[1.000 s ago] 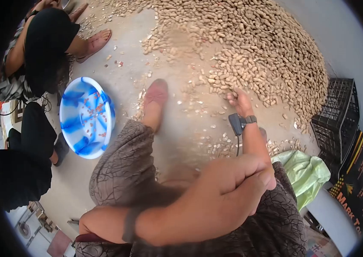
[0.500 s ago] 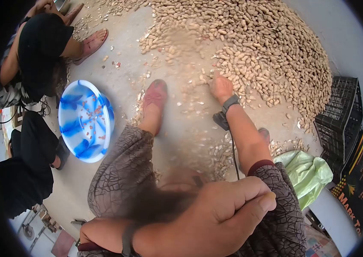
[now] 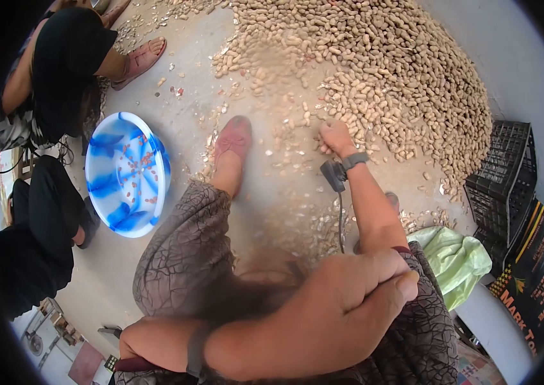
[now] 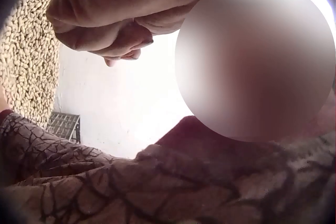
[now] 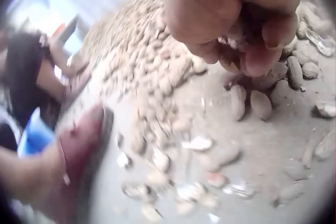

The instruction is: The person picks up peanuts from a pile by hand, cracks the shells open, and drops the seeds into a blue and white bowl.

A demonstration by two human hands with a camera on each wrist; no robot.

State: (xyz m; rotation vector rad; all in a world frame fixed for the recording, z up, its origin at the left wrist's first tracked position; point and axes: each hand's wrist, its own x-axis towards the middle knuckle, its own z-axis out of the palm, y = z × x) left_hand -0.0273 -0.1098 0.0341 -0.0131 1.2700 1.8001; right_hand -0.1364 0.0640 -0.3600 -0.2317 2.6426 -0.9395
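resting at the left, the blue-and-white basin [image 3: 102, 185] with reddish peanut kernels [image 3: 147, 165] lies well apart from my hands. past my red shoe [image 3: 233, 138], my right hand [image 3: 337, 138] pinches a peanut [image 5: 230, 65], with loose peanuts [image 5: 261, 105] just under the fingers. nearer me, my left hand [image 3: 349, 308] is clenched; i cannot tell whether anything is inside. the peanut pile [image 3: 413, 83] spreads rightward.

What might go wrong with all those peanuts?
The bowl sits near the patterned trouser leg, so a knock might spill the reddish kernels. And the right hand is down where peanuts and broken shells lie together, so it might pick up empty shells by mistake.
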